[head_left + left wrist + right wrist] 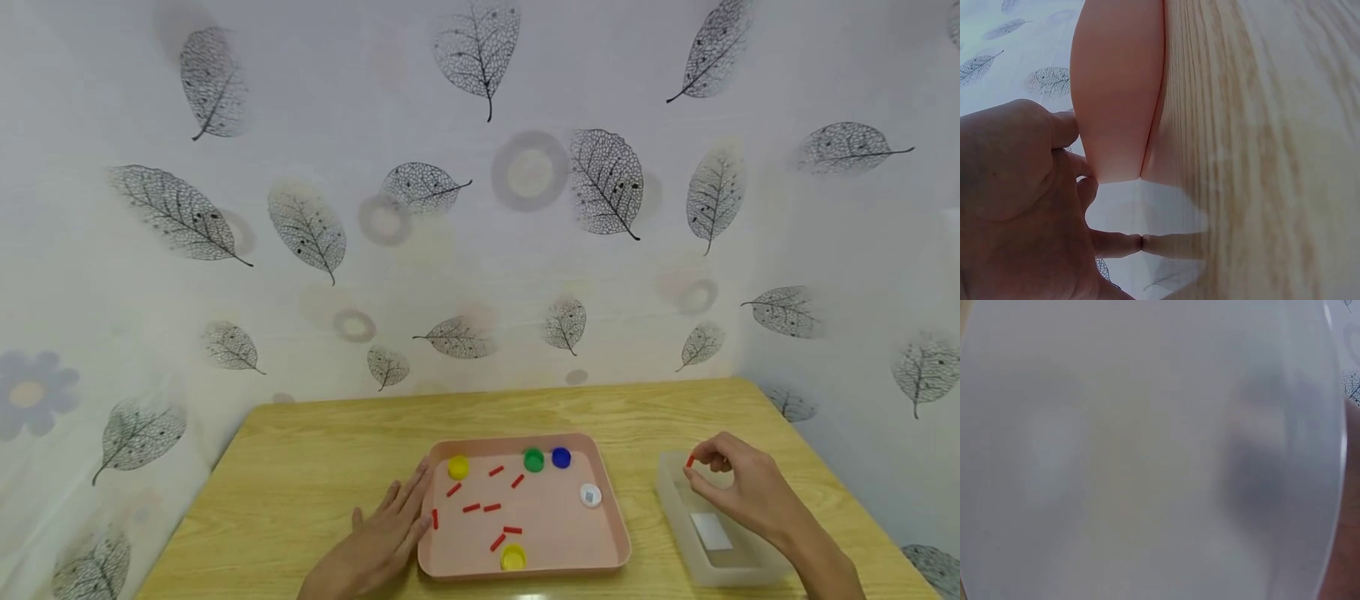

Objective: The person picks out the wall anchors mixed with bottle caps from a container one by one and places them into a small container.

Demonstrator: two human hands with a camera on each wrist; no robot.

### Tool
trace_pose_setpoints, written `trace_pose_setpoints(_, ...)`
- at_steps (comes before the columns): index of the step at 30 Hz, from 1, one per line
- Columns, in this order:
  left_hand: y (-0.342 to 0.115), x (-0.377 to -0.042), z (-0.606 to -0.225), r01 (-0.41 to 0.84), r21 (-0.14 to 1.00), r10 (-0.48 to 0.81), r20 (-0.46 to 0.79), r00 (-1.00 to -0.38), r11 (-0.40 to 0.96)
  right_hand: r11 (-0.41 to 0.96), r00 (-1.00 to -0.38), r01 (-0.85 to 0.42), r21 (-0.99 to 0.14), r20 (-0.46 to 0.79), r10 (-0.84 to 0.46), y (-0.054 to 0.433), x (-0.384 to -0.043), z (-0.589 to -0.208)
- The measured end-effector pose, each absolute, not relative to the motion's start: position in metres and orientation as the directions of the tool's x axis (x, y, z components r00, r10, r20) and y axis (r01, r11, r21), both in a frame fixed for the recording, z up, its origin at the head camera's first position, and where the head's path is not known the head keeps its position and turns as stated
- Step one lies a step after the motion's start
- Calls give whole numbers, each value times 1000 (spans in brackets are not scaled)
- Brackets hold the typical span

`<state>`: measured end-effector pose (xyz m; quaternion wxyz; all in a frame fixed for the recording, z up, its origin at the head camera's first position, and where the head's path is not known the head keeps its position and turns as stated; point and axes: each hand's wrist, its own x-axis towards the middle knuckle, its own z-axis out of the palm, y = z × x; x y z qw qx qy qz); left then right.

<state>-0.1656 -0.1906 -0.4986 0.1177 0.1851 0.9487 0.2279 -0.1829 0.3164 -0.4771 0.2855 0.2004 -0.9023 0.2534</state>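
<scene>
Where the left hand (378, 537) rests, fingers straight and spread, its fingertips touch the outside of the tray (555, 533). Nearest in the tray is a yellow cap (513, 557), with two red sticks (498, 542) just beyond; six more lie further back, and a white cap (590, 496) sits near the right wall. Along the far side are another yellow cap, a green cap (534, 460) and a blue cap (561, 457). Right of the tray and apart from it, the translucent box (738, 575) contains a white piece (710, 531). At the box's far end, the right hand (742, 487) pinches one red stick (690, 461) between thumb and fingertips.
</scene>
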Motion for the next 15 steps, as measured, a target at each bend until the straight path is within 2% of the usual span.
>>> trace_pose_setpoints(15, -189, -165, -499, 298, 474, 399, -126, -908, 829, 802, -763, -497, -330, 607, -223, 319, -183, -478)
